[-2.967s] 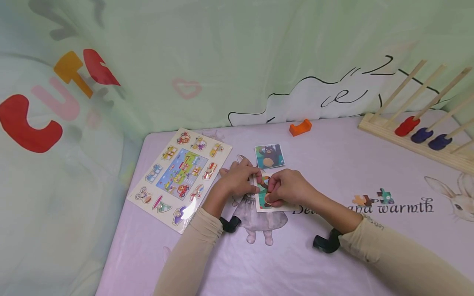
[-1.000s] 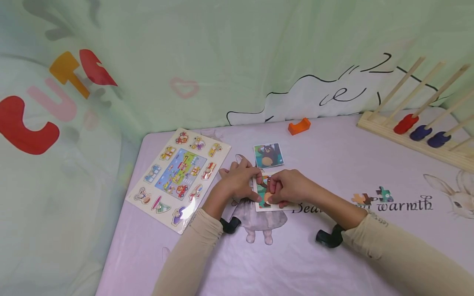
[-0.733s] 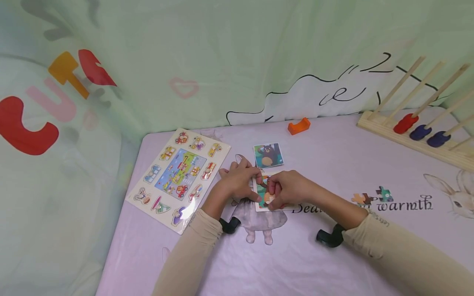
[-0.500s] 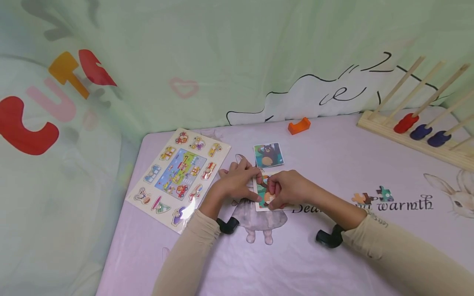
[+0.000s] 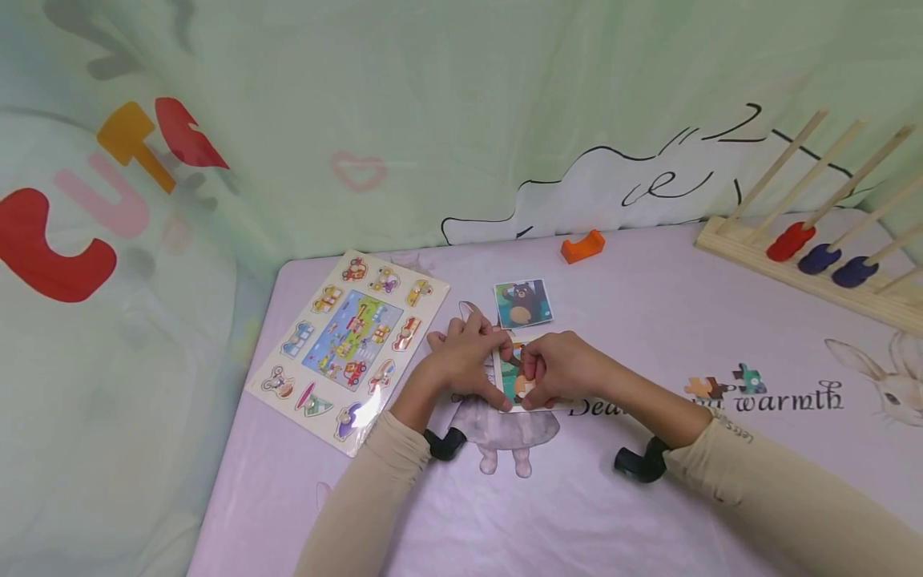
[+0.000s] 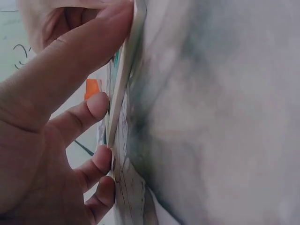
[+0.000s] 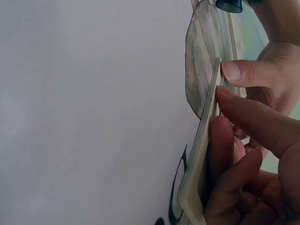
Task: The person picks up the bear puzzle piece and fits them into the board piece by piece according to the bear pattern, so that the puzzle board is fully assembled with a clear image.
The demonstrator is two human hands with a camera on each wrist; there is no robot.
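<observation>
In the head view, a small jigsaw board (image 5: 508, 377) with a white rim and a printed picture lies under both hands. My left hand (image 5: 467, 357) holds it along its left side, thumb at the near left corner and index finger farther up. My right hand (image 5: 566, 367) pinches a puzzle piece against the picture between thumb and index finger; the fingers mostly hide the piece. The right wrist view shows the board (image 7: 201, 154) edge-on, with both thumbs close together. A square bear card (image 5: 522, 303) lies just beyond the board.
A peg puzzle (image 5: 353, 336) of vehicles lies left. Loose jigsaw pieces (image 5: 710, 387) lie to the right. An orange block (image 5: 582, 246) sits near the back edge, and a wooden peg rack (image 5: 815, 276) with red and blue beads stands at the right rear.
My left thumb has slid toward me to the board's near left corner. Earlier, my right thumb shifted slightly toward me over the picture. The card and loose pieces stay put.
</observation>
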